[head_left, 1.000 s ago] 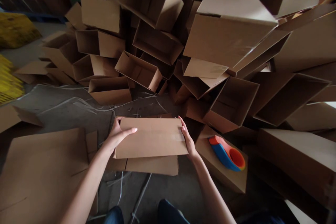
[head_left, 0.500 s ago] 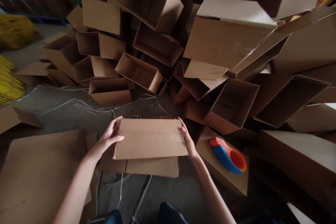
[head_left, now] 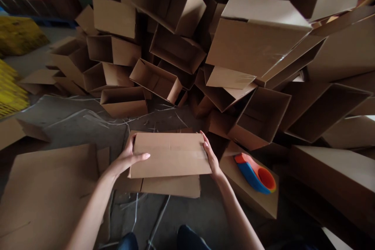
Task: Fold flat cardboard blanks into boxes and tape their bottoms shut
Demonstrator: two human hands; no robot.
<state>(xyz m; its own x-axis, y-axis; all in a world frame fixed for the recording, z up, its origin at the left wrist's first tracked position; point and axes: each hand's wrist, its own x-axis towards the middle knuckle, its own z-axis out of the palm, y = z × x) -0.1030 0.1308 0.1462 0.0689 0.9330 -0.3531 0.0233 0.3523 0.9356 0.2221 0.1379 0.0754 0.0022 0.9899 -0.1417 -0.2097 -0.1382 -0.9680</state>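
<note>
Between my two hands is a small closed cardboard box (head_left: 171, 156), its long flat side facing up. My left hand (head_left: 129, 159) grips its left end, the thumb lying on the top face and the fingers behind the end. My right hand (head_left: 210, 155) holds the right end, fingers along that edge. Beneath the box lie flattened cardboard sheets (head_left: 172, 186), partly covered by it. To the right, an orange and blue tape dispenser (head_left: 254, 174) rests on another cardboard box (head_left: 263, 203).
A tall heap of open cardboard boxes (head_left: 155, 80) fills the far side and the right. Flat cardboard (head_left: 52, 191) lies at the left. White strapping strips (head_left: 96, 117) trail over the floor. Yellow crates (head_left: 13, 90) stand at the far left.
My left hand has slid slightly to the right, its thumb now farther onto the box's top. The box and my right hand are almost where they were.
</note>
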